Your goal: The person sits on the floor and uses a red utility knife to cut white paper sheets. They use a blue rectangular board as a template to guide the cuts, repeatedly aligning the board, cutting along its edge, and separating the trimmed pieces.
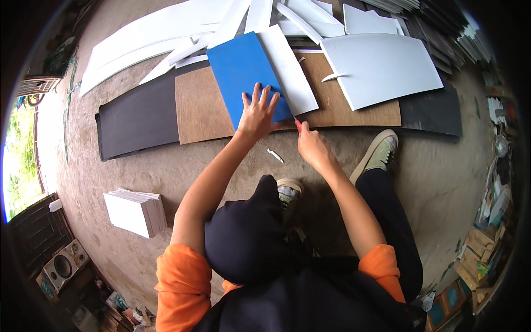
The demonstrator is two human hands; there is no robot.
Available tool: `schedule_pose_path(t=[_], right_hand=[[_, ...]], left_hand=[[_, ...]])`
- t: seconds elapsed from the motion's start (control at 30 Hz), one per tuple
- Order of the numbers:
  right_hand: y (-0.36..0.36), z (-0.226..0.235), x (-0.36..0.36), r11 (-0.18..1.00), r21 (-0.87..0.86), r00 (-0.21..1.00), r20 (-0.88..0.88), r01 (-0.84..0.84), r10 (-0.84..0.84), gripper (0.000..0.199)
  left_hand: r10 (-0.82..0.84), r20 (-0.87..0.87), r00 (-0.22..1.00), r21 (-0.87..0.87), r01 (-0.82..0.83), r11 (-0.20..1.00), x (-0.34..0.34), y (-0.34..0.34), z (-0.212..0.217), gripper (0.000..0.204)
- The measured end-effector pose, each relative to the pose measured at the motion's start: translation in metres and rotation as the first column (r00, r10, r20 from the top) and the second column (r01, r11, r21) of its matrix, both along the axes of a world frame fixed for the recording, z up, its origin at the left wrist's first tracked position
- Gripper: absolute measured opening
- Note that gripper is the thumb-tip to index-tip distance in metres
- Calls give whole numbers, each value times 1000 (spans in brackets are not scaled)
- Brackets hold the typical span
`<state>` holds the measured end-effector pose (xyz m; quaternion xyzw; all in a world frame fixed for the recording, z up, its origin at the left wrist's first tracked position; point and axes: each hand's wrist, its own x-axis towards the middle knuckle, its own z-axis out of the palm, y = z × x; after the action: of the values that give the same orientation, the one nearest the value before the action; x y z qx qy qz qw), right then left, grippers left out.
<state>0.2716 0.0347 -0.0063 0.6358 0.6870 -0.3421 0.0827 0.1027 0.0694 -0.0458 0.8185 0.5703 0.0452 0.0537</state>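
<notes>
My left hand (258, 114) lies with fingers spread on a blue rectangular board (239, 69), pressing on its near end. Under and to the right of it is a white foam sheet (290, 72), which shows along the blue board's right side. My right hand (313, 145) is closed round a cutter knife (298, 125) with a red handle, its tip at the blue board's near right corner. Both boards rest on a brown wooden board (199, 105). Much of the knife is hidden by my fingers.
A large white sheet (387, 69) lies to the right, with a thin white offcut by its edge. White strips (229, 25) are heaped behind. A dark mat (138, 124) lies under the wooden board. A stack of white pieces (133, 213) stands on the floor at left; a small scrap (275, 155) lies nearer.
</notes>
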Motion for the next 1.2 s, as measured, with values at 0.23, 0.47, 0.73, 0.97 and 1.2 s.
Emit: schedule_pose_path(t=[0.23,0.47,0.73,0.97,1.2], right_hand=[[-16,-6,12,999,46,998,-52,25,-23,18],[52,-3,30,858,456,954,-274,237,-118,23],[110,-24,-9,909,332,956,-232,253,-181,32],[56,-31,4,765,592,954,-283,253,-97,36],[55,-21,-24,848,447,942,-293,284,-161,25]], left_hand=[[-1,73,997,-8,1,1000,-1,4,-4,74],[426,443,789,79,-508,858,-38,-10,-9,62],[591,569,571,-123,-651,749,-37,-5,-24,75],[604,562,565,-166,-639,751,-21,-46,-17,85],[752,531,391,-365,-695,620,-29,-43,-6,82]])
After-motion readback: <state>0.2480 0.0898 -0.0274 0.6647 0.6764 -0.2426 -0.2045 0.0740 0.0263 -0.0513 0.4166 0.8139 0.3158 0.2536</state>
